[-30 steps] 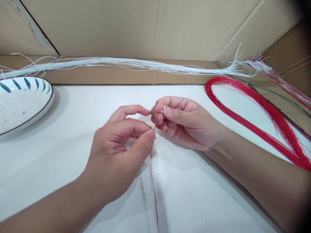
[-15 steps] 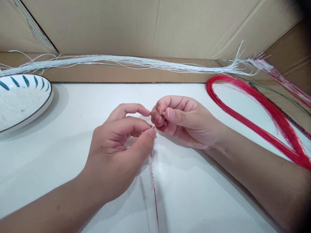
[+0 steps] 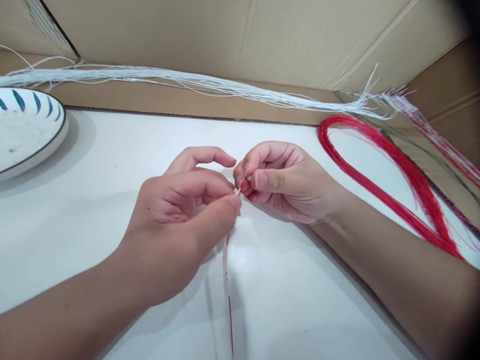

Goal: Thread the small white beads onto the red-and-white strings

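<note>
My left hand [image 3: 176, 220] pinches a thin red thread [image 3: 230, 310] between thumb and fingers near its top end. The thread hangs down toward me over the white table [image 3: 112, 150], with several small clear beads [image 3: 225, 265] strung on it just below my thumb. My right hand [image 3: 281, 180] is closed right beside the left, fingertips pinching a tiny bead at the thread's tip; the bead is mostly hidden by the fingers.
A white plate with blue marks [image 3: 26, 130] sits at the far left. A bundle of white threads [image 3: 187, 82] lies along the cardboard wall [image 3: 225, 35] at the back. A looped bundle of red threads [image 3: 405, 175] lies at the right.
Both hands have stayed together and shifted slightly up in view. My right fingertips have closed in on the thread's tip. The view has tilted, so the plate slid left.
</note>
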`<move>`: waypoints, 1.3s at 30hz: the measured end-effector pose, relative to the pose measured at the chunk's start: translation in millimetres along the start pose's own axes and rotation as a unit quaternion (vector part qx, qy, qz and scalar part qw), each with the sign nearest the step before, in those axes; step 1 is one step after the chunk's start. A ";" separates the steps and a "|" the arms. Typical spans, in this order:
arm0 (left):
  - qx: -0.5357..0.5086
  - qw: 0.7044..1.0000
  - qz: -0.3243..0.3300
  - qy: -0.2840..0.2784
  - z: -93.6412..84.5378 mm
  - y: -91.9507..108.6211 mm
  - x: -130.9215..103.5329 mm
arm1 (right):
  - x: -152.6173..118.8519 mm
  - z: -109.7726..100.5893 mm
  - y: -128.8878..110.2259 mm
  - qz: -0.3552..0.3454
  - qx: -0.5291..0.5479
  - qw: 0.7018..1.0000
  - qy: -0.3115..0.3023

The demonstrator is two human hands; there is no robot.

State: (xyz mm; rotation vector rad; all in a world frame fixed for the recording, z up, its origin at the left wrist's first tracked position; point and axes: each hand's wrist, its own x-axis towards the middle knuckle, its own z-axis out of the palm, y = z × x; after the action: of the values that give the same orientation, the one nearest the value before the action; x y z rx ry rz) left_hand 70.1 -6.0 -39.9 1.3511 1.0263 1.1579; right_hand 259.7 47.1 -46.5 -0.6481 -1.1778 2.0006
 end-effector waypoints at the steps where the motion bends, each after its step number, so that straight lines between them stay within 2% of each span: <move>1: -0.004 1.000 -0.001 0.000 0.2 -0.4 0.0 | 0.2 0.4 0.1 -0.004 -0.004 1.000 0.003; 9: -0.011 1.000 -0.001 -0.003 0.2 -0.9 0.4 | 0.8 3.4 -0.4 -0.016 -0.035 0.999 0.022; 17: -0.001 1.000 -0.010 0.002 1.2 0.8 0.0 | 0.7 8.1 -4.5 0.004 -0.055 0.998 0.041; 30: 0.032 0.999 -0.019 0.013 0.8 -1.9 -0.6 | -0.5 8.4 -5.3 0.007 -0.068 0.997 0.024; 39: 0.019 0.999 -0.027 0.008 0.6 -0.7 -0.3 | -0.1 9.9 -5.8 0.004 -0.079 0.996 0.037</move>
State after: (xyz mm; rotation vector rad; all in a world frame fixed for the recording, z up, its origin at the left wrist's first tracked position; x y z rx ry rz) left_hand 70.7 -6.4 -40.6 1.3367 1.0943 1.1157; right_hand 254.6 43.7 -36.8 -0.7991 -1.2983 1.8863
